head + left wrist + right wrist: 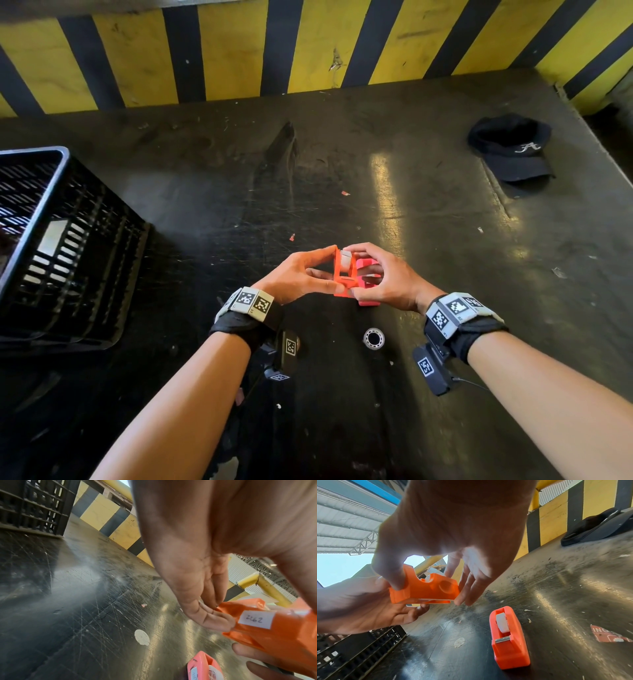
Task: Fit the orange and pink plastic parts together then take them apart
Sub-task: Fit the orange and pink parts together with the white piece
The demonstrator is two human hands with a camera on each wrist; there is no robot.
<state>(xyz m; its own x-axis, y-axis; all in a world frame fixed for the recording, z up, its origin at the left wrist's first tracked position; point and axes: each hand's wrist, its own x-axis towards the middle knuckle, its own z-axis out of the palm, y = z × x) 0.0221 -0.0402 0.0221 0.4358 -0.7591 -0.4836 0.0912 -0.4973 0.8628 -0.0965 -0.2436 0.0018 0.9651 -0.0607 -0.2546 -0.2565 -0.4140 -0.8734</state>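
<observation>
Far to my left a black slatted crate sits on the dark, scratched table, against the yellow-and-black striped wall.

My left hand grips the orange part — an orange tape dispenser body, lifted clear of the table in front of me. From the head view my left thumb runs along its lower edge and my forefinger reaches to its top; the left wrist view shows my fingertips pressed against the end of it, next to a white label with handwritten digits.

My right hand holds the same orange part from the other side. In the right wrist view my thumb pinches down on its raised end while my fingers curve past its far end, their tips just at its lower corner. A whitish piece sits in the slot at its top.

The pink part — a second dispenser with a white roll in it — stands on the table below my right hand, apart from the orange one and not touched by either hand.

Nearer to me, between my wrists, a small clear tape roll lies flat on the table. Well off to my right, at the far side, lies a black cap.
</observation>
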